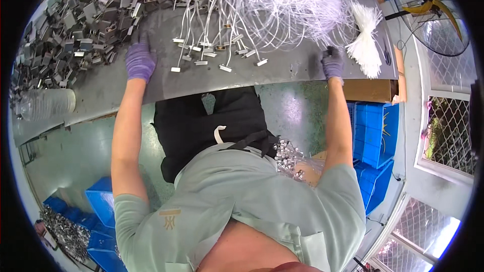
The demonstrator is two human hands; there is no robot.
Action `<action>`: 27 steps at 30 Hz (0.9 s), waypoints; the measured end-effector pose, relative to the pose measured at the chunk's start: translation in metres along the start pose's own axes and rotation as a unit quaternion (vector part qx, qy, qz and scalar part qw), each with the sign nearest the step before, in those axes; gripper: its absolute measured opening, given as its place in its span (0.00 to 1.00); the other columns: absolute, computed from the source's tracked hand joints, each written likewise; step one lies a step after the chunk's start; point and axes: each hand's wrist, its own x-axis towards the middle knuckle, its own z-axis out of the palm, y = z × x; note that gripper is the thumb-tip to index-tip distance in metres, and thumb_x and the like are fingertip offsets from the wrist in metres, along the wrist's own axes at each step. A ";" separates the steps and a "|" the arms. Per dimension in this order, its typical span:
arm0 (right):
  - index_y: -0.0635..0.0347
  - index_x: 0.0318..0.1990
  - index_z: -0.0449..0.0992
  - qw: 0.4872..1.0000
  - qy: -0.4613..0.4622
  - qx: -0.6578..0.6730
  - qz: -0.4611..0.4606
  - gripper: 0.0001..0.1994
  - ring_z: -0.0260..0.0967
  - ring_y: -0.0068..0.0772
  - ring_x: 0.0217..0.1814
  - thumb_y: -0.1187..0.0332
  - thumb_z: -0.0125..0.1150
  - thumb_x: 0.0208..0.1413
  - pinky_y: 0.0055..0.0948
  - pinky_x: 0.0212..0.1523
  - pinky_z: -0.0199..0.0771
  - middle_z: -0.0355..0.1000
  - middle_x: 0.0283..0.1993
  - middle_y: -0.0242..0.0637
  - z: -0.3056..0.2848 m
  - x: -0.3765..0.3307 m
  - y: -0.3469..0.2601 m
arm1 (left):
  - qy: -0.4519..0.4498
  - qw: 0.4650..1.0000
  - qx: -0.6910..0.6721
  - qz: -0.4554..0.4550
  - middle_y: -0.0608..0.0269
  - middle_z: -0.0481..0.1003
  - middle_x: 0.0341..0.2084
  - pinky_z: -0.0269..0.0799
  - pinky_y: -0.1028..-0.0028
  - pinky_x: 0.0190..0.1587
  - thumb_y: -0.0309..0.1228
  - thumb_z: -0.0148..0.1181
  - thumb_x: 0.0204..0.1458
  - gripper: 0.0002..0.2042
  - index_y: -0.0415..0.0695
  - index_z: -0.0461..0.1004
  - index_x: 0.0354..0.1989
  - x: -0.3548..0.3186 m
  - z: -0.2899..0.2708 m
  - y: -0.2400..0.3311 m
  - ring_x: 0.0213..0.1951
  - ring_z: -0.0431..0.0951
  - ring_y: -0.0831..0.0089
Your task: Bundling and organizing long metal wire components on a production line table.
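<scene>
My left hand [140, 60], in a purple glove with dark fingertips, lies on the grey tabletop with its fingers stretched forward. It is beside a heap of small grey and silver block-shaped metal parts [96, 17]. My right hand [332, 64], gloved alike, is closed on the table at the right; whether anything is in it is hidden. Right of it lies a bundle of thin white strips [366, 43], like cable ties. Between my hands, white cables [201, 17] end in small silver connectors [226, 68]. Behind them is a large tangle of clear-white cable [297, 7].
A clear plastic bottle [48, 104] lies at the table's left. A fan [431, 7] stands at the far right. Blue crates [370, 136] and a cardboard box [370, 90] are by the right side. More blue bins [102, 244] stand at lower left. Black cloth [201, 131] covers my lap.
</scene>
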 end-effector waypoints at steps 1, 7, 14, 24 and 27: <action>0.63 0.49 0.71 0.994 0.068 -0.081 -0.035 0.21 0.71 0.48 0.46 0.62 0.59 0.48 0.37 0.48 0.70 0.73 0.44 0.49 -0.008 0.009 0.013 | 0.001 1.000 -0.003 0.002 0.51 0.58 0.59 0.68 0.58 0.49 0.31 0.57 0.42 0.29 0.47 0.61 0.58 0.000 0.003 -0.006 0.47 0.70 0.48; 0.56 0.52 0.69 0.964 0.009 -0.264 0.029 0.22 0.66 0.53 0.55 0.64 0.56 0.47 0.41 0.54 0.66 0.70 0.49 0.51 -0.031 0.060 0.043 | 0.003 1.000 -0.006 0.012 0.46 0.62 0.55 0.68 0.58 0.51 0.33 0.58 0.44 0.25 0.46 0.64 0.54 0.006 0.012 -0.017 0.49 0.70 0.49; 0.52 0.45 0.75 0.934 -0.134 -0.326 0.056 0.15 0.67 0.51 0.53 0.61 0.49 0.52 0.43 0.52 0.68 0.71 0.49 0.49 -0.056 0.063 0.035 | -0.071 0.996 0.044 -0.022 0.40 0.65 0.52 0.66 0.59 0.53 0.36 0.57 0.48 0.23 0.45 0.66 0.54 0.000 0.003 0.003 0.50 0.69 0.47; 0.56 0.38 0.78 0.968 -0.127 -0.208 0.052 0.14 0.73 0.46 0.42 0.58 0.58 0.49 0.36 0.45 0.71 0.75 0.37 0.46 -0.060 -0.015 0.011 | 0.007 0.999 -0.036 -0.019 0.42 0.72 0.40 0.69 0.55 0.45 0.36 0.53 0.51 0.13 0.47 0.72 0.44 -0.018 0.019 -0.025 0.42 0.73 0.46; 0.58 0.37 0.78 0.968 -0.126 -0.216 0.038 0.13 0.74 0.43 0.35 0.60 0.59 0.48 0.34 0.40 0.72 0.76 0.34 0.46 -0.056 -0.029 0.019 | 0.001 0.999 -0.037 -0.028 0.42 0.73 0.38 0.69 0.55 0.44 0.35 0.53 0.51 0.13 0.46 0.72 0.43 -0.020 0.019 -0.034 0.41 0.73 0.47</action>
